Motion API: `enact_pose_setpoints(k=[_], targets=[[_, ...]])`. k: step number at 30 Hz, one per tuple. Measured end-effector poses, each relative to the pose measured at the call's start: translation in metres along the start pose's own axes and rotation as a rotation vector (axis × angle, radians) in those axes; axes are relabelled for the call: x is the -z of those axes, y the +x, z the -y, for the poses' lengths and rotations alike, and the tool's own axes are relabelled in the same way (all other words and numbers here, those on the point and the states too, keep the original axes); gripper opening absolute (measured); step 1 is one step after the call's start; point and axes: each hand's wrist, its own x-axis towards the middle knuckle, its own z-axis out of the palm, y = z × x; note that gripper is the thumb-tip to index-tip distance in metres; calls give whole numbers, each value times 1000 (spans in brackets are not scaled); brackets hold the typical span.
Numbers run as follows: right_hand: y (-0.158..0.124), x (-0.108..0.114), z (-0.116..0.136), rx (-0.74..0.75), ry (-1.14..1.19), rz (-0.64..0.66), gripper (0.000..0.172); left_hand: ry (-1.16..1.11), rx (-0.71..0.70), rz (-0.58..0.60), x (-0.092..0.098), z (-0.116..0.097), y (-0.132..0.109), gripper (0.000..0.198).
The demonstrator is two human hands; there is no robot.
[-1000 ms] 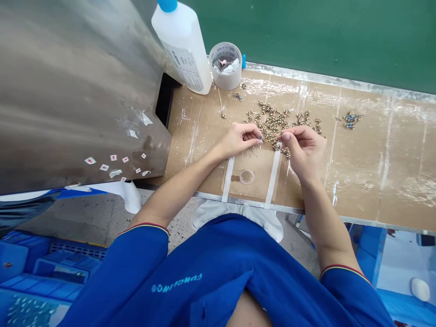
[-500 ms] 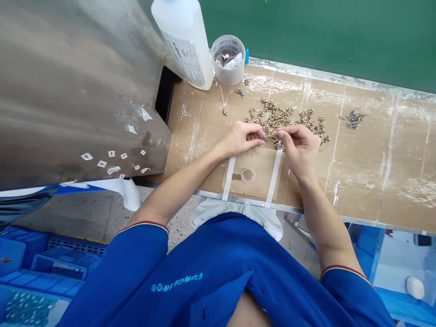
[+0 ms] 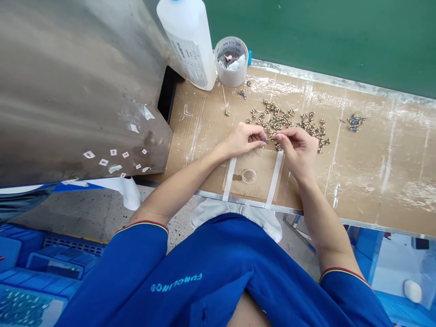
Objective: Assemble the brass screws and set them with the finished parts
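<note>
"Near the front edge of the table (image 3: 374, 181), what are your hands doing?"

"Your right hand (image 3: 296, 152) has its fingers shut tight on a thin gold stick (image 3: 271, 137). Your left hand (image 3: 243, 140) has its fingers closed by the stick's tip. I can't tell what they hold."

"What's close by?"

"A pile of little brass parts (image 3: 275, 119) sits just past your hands."

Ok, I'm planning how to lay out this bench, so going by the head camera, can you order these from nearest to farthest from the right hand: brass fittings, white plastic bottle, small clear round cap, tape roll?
1. Brass fittings: scattered just ahead of the right hand.
2. Small clear round cap: to the hand's left, on the cardboard mat.
3. Tape roll: farther ahead and left.
4. White plastic bottle: farthest, just left of the roll.
</note>
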Motion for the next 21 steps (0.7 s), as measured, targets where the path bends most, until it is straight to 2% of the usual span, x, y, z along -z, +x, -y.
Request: enact_pose_setpoints(k=[11,21], targets=[[1,3,7,84,-49,36,36,6,-5,9,1,0,0,10],[0,1,9,71,-44,54,35,10,7,9,2,-1,0,8]])
